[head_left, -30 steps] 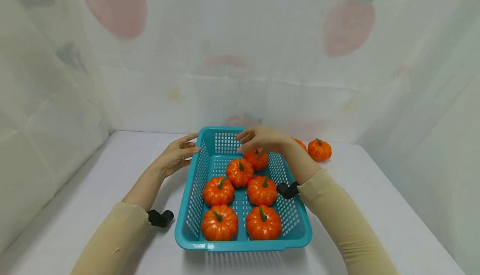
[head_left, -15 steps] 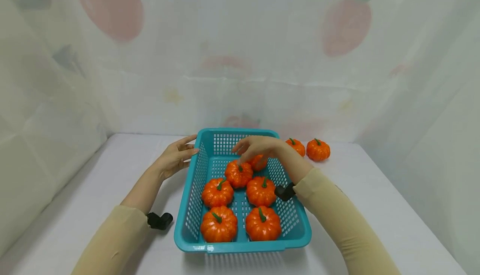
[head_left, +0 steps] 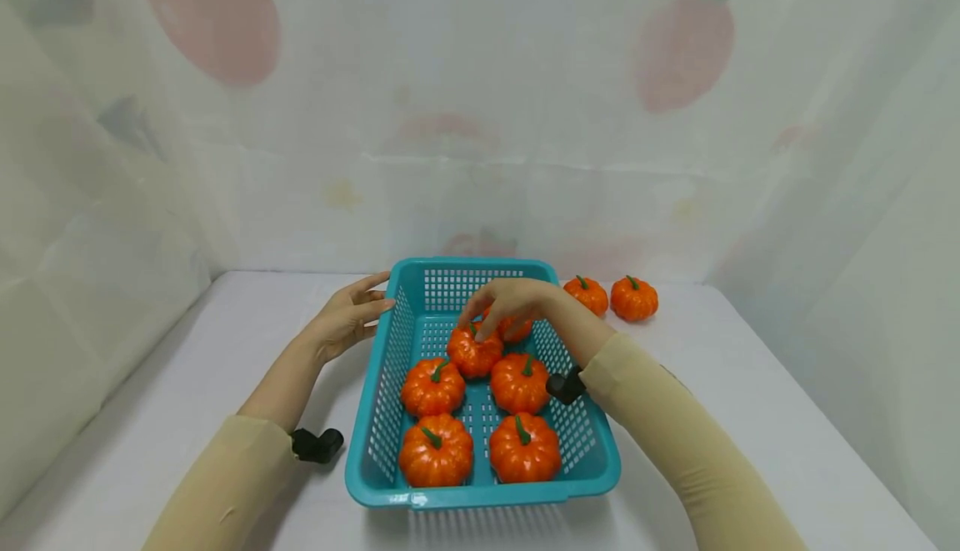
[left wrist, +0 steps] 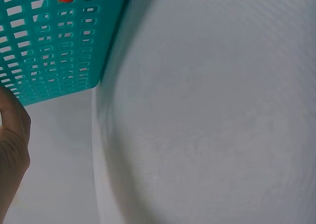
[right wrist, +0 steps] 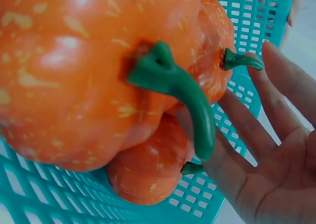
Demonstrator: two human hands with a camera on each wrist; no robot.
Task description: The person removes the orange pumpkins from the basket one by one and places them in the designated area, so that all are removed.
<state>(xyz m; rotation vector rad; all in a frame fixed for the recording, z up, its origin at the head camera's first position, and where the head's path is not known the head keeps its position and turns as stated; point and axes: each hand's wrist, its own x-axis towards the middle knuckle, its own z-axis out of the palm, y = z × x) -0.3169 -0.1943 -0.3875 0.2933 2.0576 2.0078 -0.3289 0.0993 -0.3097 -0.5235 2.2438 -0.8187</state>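
Dipping lower than before, the right hand (head_left: pixel 516 299) spreads its grip wide over a pumpkin (head_left: pixel 474 361) inside the basket (head_left: pixel 487 498).

Closed in by pale, creased sheeting (head_left: pixel 510 59).
Hangs behind and beside a white table (head_left: pixel 180 376); bears faded red fruit prints (head_left: pixel 686 55) and a blurred yellow star (head_left: pixel 341 193), under soft light.

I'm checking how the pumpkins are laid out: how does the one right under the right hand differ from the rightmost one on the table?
The covered pumpkin lies inside the blue basket; the rightmost pumpkin sits outside it, on the table. The right hand reaches down over the covered pumpkin, partly hiding it, while the rightmost pumpkin has no hand over it and its top shows fully. Both are orange, ribbed and green-stemmed.
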